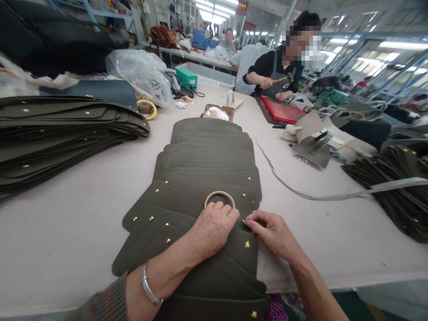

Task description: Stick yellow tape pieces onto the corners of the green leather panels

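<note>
Dark olive leather-like panels [207, 151] lie fanned in an overlapping row on the table in front of me, several bearing small gold studs [168, 241]. My left hand [214, 227] is closed over the near side of a yellow-edged roll of tape [220, 193], resting on the panels; its fingertips are hidden. Just right of it, my right hand [272, 234] pinches a small gold stud [245, 221] between thumb and forefinger at a panel's right edge. Small yellow bits [247, 244] sit on the nearer panels.
A thick stack of olive panels [60, 133] stands left, another bundle [397, 187] right. A box of gold studs [217, 113] sits beyond the row. A cord [284, 180] crosses the table. Across it, a person [277, 71] holds a hammer [280, 80] near red material [281, 110].
</note>
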`<state>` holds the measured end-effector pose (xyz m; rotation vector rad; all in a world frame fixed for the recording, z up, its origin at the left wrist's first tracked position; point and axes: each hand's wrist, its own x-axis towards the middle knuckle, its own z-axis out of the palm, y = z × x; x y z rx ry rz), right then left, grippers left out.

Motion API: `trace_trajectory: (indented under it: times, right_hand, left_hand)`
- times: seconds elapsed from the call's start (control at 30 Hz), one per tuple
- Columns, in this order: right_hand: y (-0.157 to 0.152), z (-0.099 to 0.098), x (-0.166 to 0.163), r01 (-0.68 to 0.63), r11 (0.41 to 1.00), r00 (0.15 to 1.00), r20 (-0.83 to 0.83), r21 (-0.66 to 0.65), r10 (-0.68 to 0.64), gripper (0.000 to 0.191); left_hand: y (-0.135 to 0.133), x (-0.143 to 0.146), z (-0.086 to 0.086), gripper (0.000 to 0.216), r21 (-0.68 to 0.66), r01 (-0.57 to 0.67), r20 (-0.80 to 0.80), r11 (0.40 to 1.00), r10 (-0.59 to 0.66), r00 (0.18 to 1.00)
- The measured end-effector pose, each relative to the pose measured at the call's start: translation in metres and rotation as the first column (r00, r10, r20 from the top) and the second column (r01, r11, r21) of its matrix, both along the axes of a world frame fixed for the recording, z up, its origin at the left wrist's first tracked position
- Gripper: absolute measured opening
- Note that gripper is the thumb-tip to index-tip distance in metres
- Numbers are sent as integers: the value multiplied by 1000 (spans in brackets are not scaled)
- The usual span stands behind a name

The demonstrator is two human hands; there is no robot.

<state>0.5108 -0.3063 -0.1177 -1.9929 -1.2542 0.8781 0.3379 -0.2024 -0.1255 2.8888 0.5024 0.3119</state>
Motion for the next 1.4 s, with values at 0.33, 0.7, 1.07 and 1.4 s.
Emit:
trace_trajectory:
  times: [0.33, 0.7, 1.07, 1.4]
  right_hand:
    - [6, -2, -7, -140, 990, 914, 382, -11, 133, 12]
    - [-20, -14, 2, -338, 935, 784, 582, 107, 216, 19]
    - [12, 4, -3, -185, 981, 876, 443, -58, 192, 15]
    - [30, 2, 0, 5, 987, 926, 374, -158, 55, 15]
  left_hand:
    - [0, -1, -4, 13, -19, 1, 20, 1000, -1, 1000]
    - [0, -2, 1, 12, -22, 21, 26, 1000, -20, 999]
    - [1, -2, -1, 14, -39, 10, 32, 999, -9, 999]
    - [2, -4, 2, 19, -47, 1, 43, 999, 1, 999]
